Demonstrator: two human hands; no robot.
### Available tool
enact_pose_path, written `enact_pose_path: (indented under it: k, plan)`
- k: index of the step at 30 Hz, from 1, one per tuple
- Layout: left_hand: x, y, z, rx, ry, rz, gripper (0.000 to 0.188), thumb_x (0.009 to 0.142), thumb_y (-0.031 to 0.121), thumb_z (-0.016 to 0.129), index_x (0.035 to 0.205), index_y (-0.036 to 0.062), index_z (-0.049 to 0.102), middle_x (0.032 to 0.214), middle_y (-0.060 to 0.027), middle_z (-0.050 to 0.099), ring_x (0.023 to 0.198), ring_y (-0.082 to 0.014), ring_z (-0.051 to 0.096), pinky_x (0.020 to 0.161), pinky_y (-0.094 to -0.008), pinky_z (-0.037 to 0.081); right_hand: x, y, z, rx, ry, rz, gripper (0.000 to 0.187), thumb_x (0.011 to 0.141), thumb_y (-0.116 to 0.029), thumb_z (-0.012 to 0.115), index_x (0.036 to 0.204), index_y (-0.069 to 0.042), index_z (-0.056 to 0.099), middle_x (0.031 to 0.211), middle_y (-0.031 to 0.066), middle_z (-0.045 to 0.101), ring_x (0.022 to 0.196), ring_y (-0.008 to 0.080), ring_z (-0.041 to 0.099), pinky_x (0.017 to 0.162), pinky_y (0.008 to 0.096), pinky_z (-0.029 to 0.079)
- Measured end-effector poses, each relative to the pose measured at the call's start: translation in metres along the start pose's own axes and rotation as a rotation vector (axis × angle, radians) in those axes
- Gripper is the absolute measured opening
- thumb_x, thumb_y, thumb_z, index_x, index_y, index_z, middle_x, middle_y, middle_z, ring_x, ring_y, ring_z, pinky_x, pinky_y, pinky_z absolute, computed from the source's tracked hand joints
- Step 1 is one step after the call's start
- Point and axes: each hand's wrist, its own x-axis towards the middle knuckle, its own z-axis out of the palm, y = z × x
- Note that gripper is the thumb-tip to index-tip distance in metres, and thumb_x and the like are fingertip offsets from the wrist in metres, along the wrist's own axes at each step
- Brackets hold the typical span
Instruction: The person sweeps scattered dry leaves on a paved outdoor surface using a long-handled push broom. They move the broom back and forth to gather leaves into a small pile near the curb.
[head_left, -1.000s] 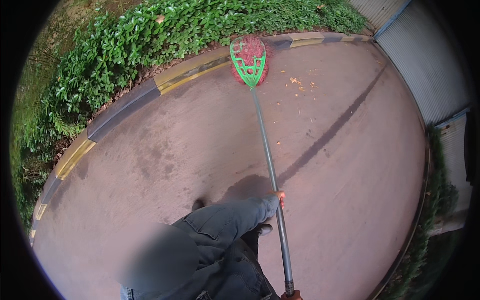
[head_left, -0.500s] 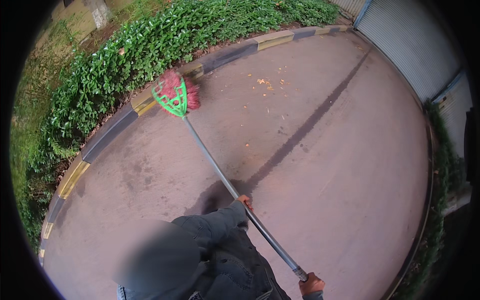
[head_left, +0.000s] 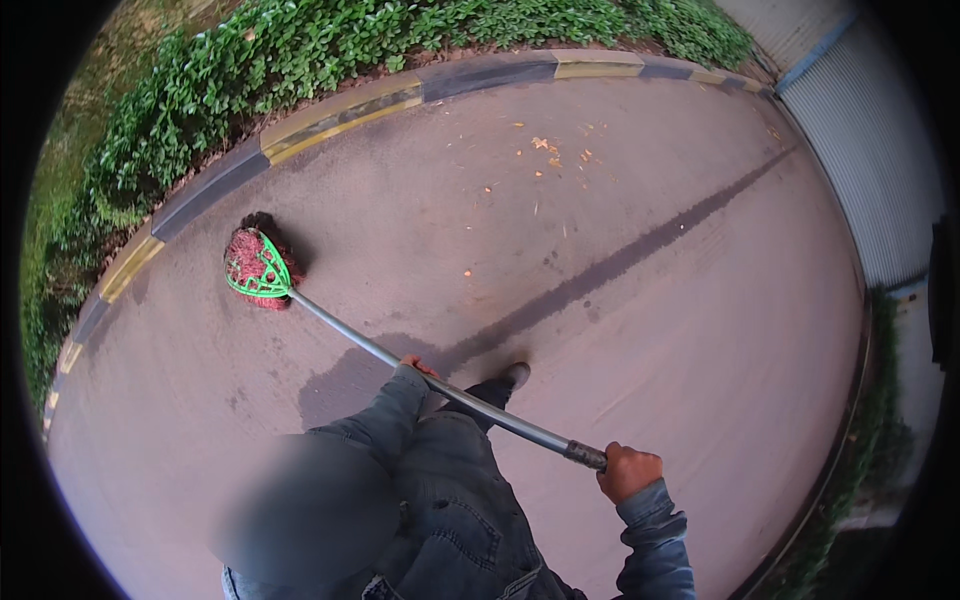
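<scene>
A long, stiff, seemingly light broom (head_left: 420, 375) is gripped by the right hand (head_left: 628, 470) at the pole's end and the left hand (head_left: 418, 366) mid-pole, its head far ahead.

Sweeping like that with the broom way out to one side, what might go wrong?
The broom head sits near the curb, so a stroke may knock it against the edge. The leaves lie well away from it and may get missed. The right hand holds the very end of the handle, so its grip might slip.
</scene>
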Motion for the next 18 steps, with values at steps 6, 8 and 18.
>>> enact_pose_path:
  k: [6, 8, 18]
  plan:
    - [0.018, -0.091, 0.114, -0.056, 0.03, -0.008, 0.028, 0.073, 0.019, 0.041, 0.048, 0.0093, 0.032, 0.04, -0.0081, 0.034, 0.037, -0.0287, 0.036, 0.043, -0.0478, 0.041, 0.093, 0.147, -0.044, -0.032, -0.027, -0.084, 0.015, 0.058, -0.015, 0.061, 0.061, -0.009, 0.047, 0.055, 0.008, 0.052, 0.047, 0.0257, 0.053, 0.042, 0.0358, 0.042]
    - [0.037, -0.13, 0.149, -0.094, -0.039, -0.046, 0.028, 0.072, 0.018, 0.04, 0.048, 0.0095, 0.032, 0.04, -0.008, 0.033, 0.038, -0.0297, 0.038, 0.045, -0.0479, 0.041, 0.105, 0.202, -0.057, -0.04, -0.021, -0.058, 0.014, 0.058, -0.014, 0.06, 0.06, -0.009, 0.047, 0.054, 0.008, 0.051, 0.046, 0.0256, 0.053, 0.042, 0.0358, 0.041]
    - [0.014, -0.454, 0.366, 0.3, -0.059, -0.387, 0.021, 0.07, 0.014, 0.044, 0.052, 0.0091, 0.035, 0.042, -0.0049, 0.034, 0.038, -0.0224, 0.035, 0.041, -0.0429, 0.038, -0.018, 0.413, -0.068, -0.053, -0.023, 0.537, 0.013, 0.055, -0.015, 0.059, 0.058, -0.009, 0.048, 0.051, 0.0103, 0.05, 0.044, 0.0304, 0.05, 0.043, 0.0404, 0.04]
